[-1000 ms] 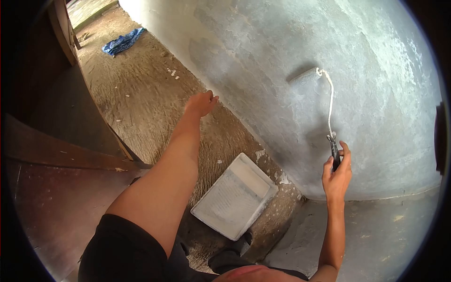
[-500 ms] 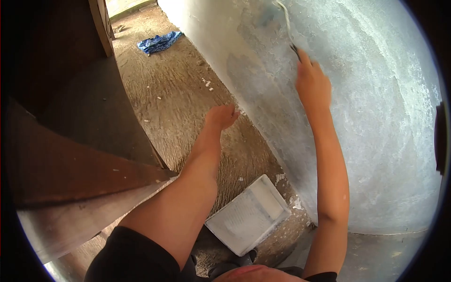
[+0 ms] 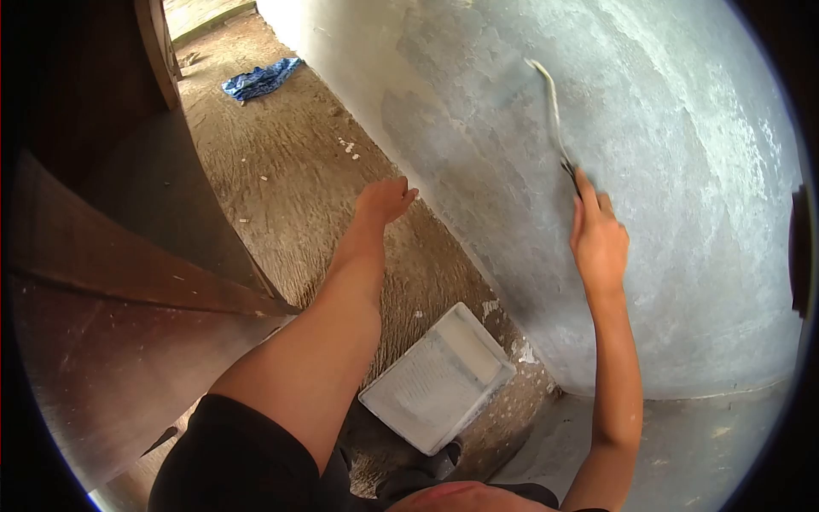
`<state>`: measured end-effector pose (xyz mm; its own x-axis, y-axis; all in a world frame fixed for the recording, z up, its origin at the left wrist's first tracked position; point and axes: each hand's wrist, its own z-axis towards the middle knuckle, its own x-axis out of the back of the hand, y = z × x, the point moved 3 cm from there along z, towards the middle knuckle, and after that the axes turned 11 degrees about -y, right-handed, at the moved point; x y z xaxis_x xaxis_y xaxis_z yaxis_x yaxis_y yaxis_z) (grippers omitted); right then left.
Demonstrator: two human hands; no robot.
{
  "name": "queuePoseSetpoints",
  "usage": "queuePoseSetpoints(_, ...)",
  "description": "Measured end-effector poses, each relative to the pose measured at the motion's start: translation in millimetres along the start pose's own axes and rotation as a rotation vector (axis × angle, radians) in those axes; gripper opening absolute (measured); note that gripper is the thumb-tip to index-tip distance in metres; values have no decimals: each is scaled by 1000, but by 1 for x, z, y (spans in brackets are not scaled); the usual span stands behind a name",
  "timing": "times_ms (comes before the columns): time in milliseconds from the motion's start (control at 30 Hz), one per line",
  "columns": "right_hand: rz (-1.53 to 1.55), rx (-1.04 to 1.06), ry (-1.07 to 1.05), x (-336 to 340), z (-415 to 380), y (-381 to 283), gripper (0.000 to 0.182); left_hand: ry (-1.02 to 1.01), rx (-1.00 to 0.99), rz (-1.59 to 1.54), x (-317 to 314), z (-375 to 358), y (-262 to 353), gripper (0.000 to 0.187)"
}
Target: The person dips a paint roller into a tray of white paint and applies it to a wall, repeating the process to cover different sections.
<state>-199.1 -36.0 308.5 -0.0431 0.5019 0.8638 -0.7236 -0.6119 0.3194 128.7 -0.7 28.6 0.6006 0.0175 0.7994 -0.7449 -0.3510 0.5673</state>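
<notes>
My right hand (image 3: 601,243) is closed around the dark handle of a paint roller (image 3: 555,115), whose bent, pale frame reaches up across the grey-white wall (image 3: 682,205). The roller's head is blurred against the wall and hard to make out. Out over the floor, close to the foot of the wall, my left hand (image 3: 386,200) hangs with its fingers curled in, and nothing shows in it. Below both hands, a paint tray (image 3: 418,397) coated with whitish paint lies on the floor by my feet.
Dark wooden furniture (image 3: 145,290) stands along the left side. A crumpled blue cloth (image 3: 261,80) lies further off on the rough brown floor (image 3: 281,154). White paint flecks dot the floor along the wall's base.
My right hand has come down and slightly right along the wall with the paint roller. My left hand has shifted a little left and up in the view, still curled. The whole view has turned slightly.
</notes>
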Motion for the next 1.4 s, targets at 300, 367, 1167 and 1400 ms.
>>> queuePoseSetpoints(300, -46, 21, -53, -11, 56, -32, 53, -1, -22, -37, -16, -1, 6, 47)
queuePoseSetpoints(367, 21, 68, 2, -26, 114, -68, 51, 18, -29, -40, -9, 1, 4, 47)
queuePoseSetpoints(1167, 0, -117, -174, -30, -185, 65, 56, -32, 38, -81, -30, -1, -20, 54)
queuePoseSetpoints(1400, 65, -32, -110, -83, -86, -2, 51, -8, 88, -71, -6, 4, -37, 56)
